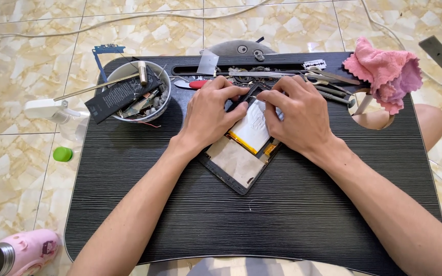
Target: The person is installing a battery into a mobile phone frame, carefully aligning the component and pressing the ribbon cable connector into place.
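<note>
An opened tablet (236,166) lies face down on a black lap desk (303,204), its back removed. A silver battery pack (254,128) with a yellow edge shows inside it. My left hand (208,115) rests on the tablet's left upper side, fingertips pressing near the top edge. My right hand (300,115) covers the right upper side, its fingertips meeting the left ones at the tablet's top end. Both hands press on the device; what lies under the fingers is hidden.
A white bowl (166,82) of small parts, a flat black battery and a hammer stands at the back left. Scissors (328,76) and tweezers lie along the far edge, beside a pink cloth (384,71). On the tiled floor: a green cap (63,154), a pink flask (19,253).
</note>
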